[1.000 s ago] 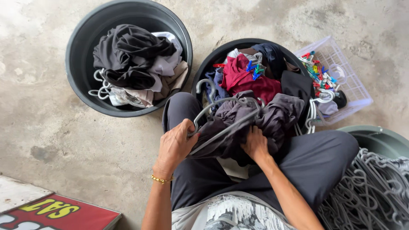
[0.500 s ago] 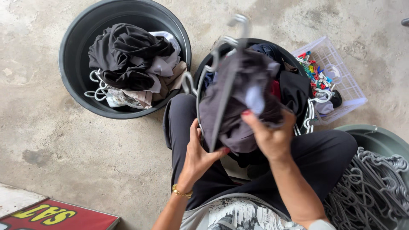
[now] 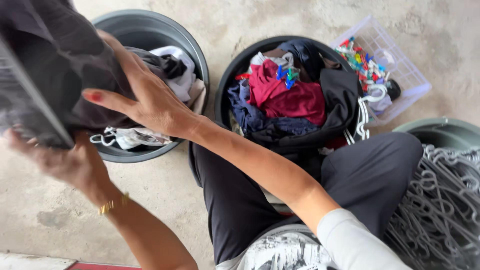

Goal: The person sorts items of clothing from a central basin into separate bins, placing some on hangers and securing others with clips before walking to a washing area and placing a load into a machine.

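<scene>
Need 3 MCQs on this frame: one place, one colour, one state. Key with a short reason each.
1. Where is the clear basket of pegs?
A. beside the middle tub
B. inside the left tub
C. on the lap

2. What colour is the top garment in the middle tub?
A. yellow
B. dark red
C. white

3. What do both hands do?
A. rest empty
B. hold a dark garment
C. grip a peg

A: the basket stands on the floor to the tub's right.
B: it is red cloth.
B: left hand and right hand grip the dark garment.

Dark grey garment (image 3: 55,75), bunched; raised above the left tub (image 3: 150,30)
</scene>
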